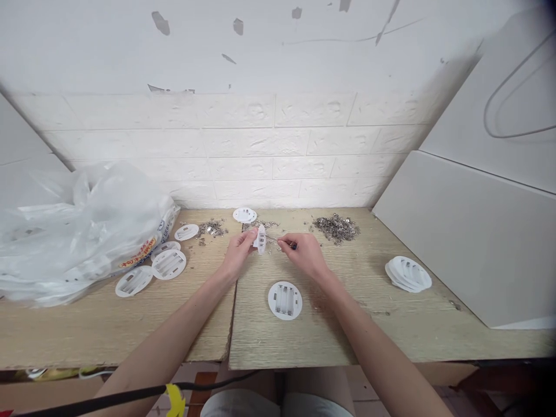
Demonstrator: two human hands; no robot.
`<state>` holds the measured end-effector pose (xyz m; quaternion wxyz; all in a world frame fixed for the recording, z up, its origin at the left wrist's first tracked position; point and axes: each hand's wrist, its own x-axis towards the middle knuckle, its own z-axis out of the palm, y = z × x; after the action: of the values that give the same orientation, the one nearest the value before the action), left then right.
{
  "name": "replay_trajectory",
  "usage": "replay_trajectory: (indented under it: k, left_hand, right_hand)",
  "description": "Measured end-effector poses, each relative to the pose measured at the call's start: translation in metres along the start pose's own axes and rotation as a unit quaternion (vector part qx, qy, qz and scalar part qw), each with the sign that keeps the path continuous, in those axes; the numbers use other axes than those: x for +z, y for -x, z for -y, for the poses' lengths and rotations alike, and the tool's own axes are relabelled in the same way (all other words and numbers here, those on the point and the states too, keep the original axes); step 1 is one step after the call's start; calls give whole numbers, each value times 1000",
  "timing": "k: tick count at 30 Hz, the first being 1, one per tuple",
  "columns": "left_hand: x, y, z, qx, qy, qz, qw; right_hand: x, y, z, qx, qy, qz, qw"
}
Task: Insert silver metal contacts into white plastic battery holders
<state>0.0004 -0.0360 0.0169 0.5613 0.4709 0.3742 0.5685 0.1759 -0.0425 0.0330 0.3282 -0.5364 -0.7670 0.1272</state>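
Above the wooden table, my left hand [238,252] is closed on a round white plastic battery holder [261,241], tilted up on edge so that its slotted face points right. My right hand [306,255] grips a small screwdriver-like tool [294,245] with a dark handle. Its thin metal shaft reaches left to the face of the holder; whether the tip touches is too small to tell. Nearer to me, another round battery holder [285,301] lies flat, its long slots facing up. Small metal pieces [264,224] are scattered behind the held one.
Heaps of small metal clips lie at back right [336,229] and back left [212,228]. More white discs rest at the left [168,264], by the wall [245,215] and stacked at right [408,274]. A plastic bag [87,231] fills the left; a white panel [469,231] stands right.
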Motion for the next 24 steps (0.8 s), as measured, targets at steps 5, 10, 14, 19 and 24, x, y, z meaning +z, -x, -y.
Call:
replay_trajectory:
  k: [5,10,14,19,24]
  left_hand:
    - [1,0,3,3,-25,-2,1000]
    - [1,1,6,12,-58,-2,998]
    - [-1,0,8,19,-75,1,997]
    - [-3,-1,8,12,-52,9,999]
    - [-3,-2,7,-3,-26,1,1000]
  right_hand:
    - [2,2,1,-4,61,-3,998]
    - [7,4,2,-12,133,-8,991]
    - [10,4,3,-17,141,-3,990]
    - [6,3,3,0,89,2,996]
    - [1,1,3,16,12,7,1000]
